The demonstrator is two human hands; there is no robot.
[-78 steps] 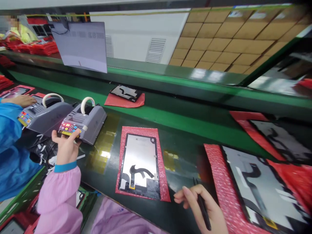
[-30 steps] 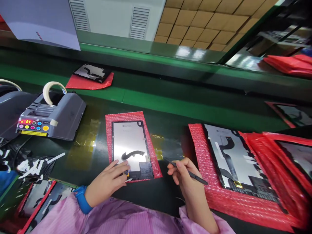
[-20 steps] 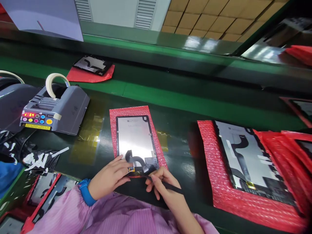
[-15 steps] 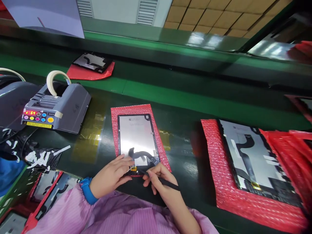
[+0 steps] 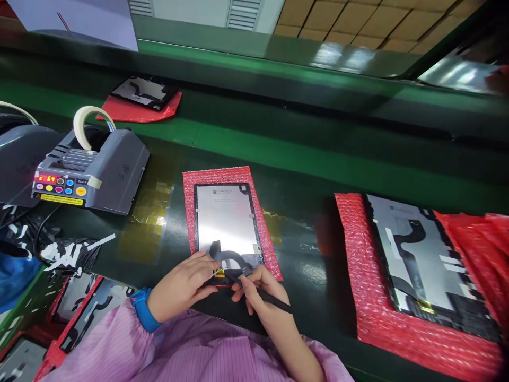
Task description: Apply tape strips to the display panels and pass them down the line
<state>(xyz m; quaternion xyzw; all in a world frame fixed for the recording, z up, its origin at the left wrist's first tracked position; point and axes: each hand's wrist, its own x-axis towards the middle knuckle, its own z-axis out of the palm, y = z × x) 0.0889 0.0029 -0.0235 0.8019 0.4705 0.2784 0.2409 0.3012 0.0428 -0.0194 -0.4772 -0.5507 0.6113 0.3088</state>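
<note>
A tablet display panel (image 5: 225, 217), silver back up with a black rim, lies upright on a red bubble-wrap bag (image 5: 267, 249) in front of me. Near its lower edge a black flex cable (image 5: 234, 258) curves across, close to a yellow-gold connector patch (image 5: 219, 273). My left hand (image 5: 186, 281) rests at the panel's lower left corner, fingers stretched out over the cable area and thumb apart. Between the fingers of my right hand (image 5: 262, 297) are slim black tweezers (image 5: 274, 301), their tip at the panel's lower edge. That tip is partly lost against the dark cable.
To the left stands a grey tape dispenser (image 5: 99, 170), with tape scraps (image 5: 66, 254) below it. Another panel (image 5: 417, 254) lies on red bubble wrap at right. A further panel (image 5: 145, 93) rests on a red bag at the back. More panels (image 5: 95, 307) fill the lower left crate.
The view has shifted slightly. The cable arches a little differently over the panel's lower part. Both hands stay nearly in place, the right still holding the tweezers.
</note>
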